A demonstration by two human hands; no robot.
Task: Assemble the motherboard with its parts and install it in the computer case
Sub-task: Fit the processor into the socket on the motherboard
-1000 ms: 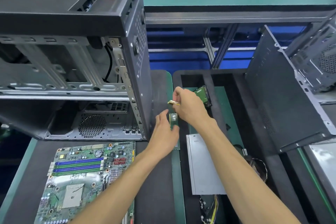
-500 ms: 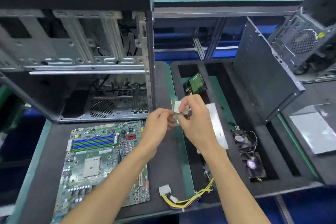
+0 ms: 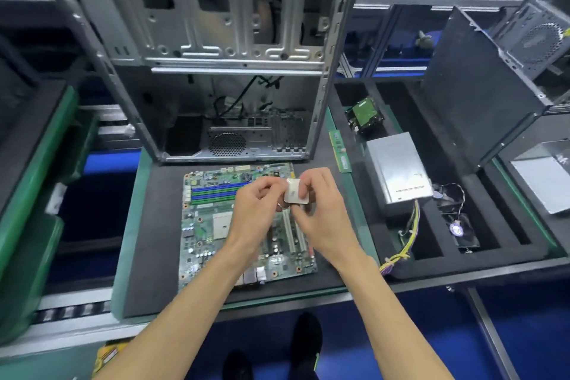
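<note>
A green motherboard (image 3: 209,225) with blue and green memory slots and a white square socket (image 3: 222,222) lies flat on the black mat in front of me. Both hands hover above its right half. My right hand (image 3: 320,219) and my left hand (image 3: 259,219) pinch a small square silver processor chip (image 3: 295,191) between their fingertips. The open computer case (image 3: 216,55) stands upright behind the board, its inside facing me.
A green memory stick (image 3: 339,149) lies on the mat's right edge. The black foam tray (image 3: 524,250) to the right holds a hard drive (image 3: 365,116), a silver power supply (image 3: 399,170) with yellow cables and a small fan (image 3: 458,230). A case side panel (image 3: 475,83) leans behind it.
Both hands moved from beside the tray toward me and left, over the motherboard, carrying the processor chip. The memory stick the left hand touched earlier stays on the mat's edge.
</note>
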